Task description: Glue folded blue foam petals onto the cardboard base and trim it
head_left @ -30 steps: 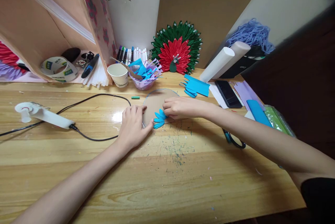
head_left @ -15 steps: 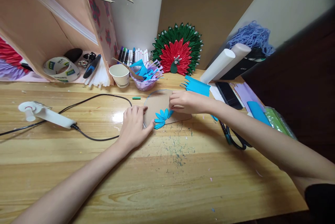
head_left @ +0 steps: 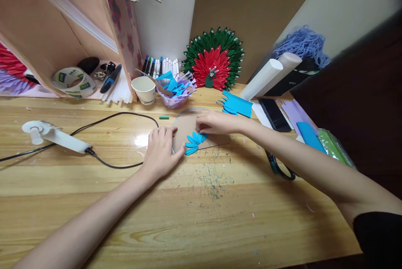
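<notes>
My left hand (head_left: 161,149) lies flat over the left edge of a cardboard piece (head_left: 188,122) with a rounded, drawn outline. Its thumb is spread, the tip beside the lowest of several blue paper petals (head_left: 192,145). These petals fan out along the cardboard's lower edge. My right hand (head_left: 213,122) is over the cardboard, its fingers closed in a pinch at the upper end of a blue petal. The fingers partly hide that petal's tip. A small green cap (head_left: 163,117) lies on the table above my left hand.
A white glue gun (head_left: 56,137) with a black cord lies left. Behind stand a paper cup (head_left: 143,90), a bowl of paper scraps (head_left: 174,100) and a green-and-red paper peacock (head_left: 216,61). At right are fringed blue paper (head_left: 237,103), a phone (head_left: 274,114) and scissors (head_left: 282,168).
My right hand has moved slightly left across the petals, uncovering the rightmost one. The left hand has stayed in place on the cardboard.
</notes>
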Demonstrator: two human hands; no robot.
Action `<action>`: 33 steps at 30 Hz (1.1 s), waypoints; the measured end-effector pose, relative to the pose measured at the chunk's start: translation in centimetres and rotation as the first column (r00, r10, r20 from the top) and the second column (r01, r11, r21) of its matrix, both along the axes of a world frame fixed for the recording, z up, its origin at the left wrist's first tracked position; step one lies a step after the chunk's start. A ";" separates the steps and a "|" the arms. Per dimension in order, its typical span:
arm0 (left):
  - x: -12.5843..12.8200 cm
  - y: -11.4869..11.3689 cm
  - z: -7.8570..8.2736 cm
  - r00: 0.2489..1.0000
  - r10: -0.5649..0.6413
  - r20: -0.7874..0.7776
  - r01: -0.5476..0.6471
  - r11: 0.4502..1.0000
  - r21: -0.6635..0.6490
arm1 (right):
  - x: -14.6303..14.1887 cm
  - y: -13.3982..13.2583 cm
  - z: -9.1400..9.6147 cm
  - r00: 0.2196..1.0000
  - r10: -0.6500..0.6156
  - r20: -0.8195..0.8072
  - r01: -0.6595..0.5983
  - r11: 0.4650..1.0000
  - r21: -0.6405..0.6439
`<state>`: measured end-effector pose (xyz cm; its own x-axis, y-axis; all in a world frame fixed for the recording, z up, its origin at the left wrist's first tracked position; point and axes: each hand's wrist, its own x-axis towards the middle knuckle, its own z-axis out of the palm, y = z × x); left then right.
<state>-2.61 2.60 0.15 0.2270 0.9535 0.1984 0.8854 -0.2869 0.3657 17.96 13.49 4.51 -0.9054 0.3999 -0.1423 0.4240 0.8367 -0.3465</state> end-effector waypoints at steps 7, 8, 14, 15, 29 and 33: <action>0.0 0.0 -0.1 1.000 -0.006 0.000 0.006 1.000 0.019 | -0.4 0.1 0.4 0.997 0.005 0.074 -0.003 1.000 -0.026; 0.0 0.1 -0.1 1.000 -0.008 0.000 0.008 1.000 0.018 | -0.5 0.0 0.4 0.997 0.007 0.083 -0.005 1.000 -0.021; 0.0 0.2 0.0 1.000 -0.018 0.024 0.018 1.000 0.014 | -0.4 -0.2 0.4 0.995 0.012 0.099 -0.013 1.000 0.014; 0.0 0.2 0.0 1.000 -0.021 0.024 0.020 1.000 0.014 | -0.4 -0.2 0.4 0.995 0.010 0.099 -0.013 1.000 0.026; 0.1 0.2 -0.1 1.000 -0.022 -0.008 0.022 1.000 0.019 | -0.1 -0.5 0.9 0.999 0.002 0.042 -0.005 0.997 0.072; 0.1 0.2 -0.1 1.000 -0.023 -0.003 0.023 1.000 0.018 | 1.1 -0.8 1.7 1.000 0.023 -0.019 -0.023 1.000 0.003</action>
<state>-2.55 2.85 0.00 0.2492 0.9442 0.2154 0.8795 -0.3137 0.3579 19.10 12.71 6.24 -0.9168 0.3795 -0.1243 0.3983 0.8470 -0.3522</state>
